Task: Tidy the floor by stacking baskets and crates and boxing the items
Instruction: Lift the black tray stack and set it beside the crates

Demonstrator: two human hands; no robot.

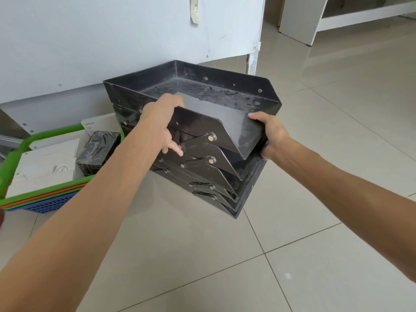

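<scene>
- I hold the top black crate (216,95), a shallow tray of scuffed, dusty sheet plastic with slanted front corners and small rivets along its walls; it sits tilted on the stack of black crates (211,176) on the floor, against the pale panel.
- My left hand (162,122) grips its near side wall, thumb over the rim, fingers curled down the outside.
- My right hand (270,134) clasps the front right corner, thumb on the rim, fingers wrapped underneath.
- The crates below show flat hinged arms with shiny round pins.
- To the left, nested baskets (45,194) with green, orange and blue rims hold white boxes (45,163) and a black wrapped packet (96,149); their print is too small to read.
- Glossy beige tiles (315,221) cover the floor.
</scene>
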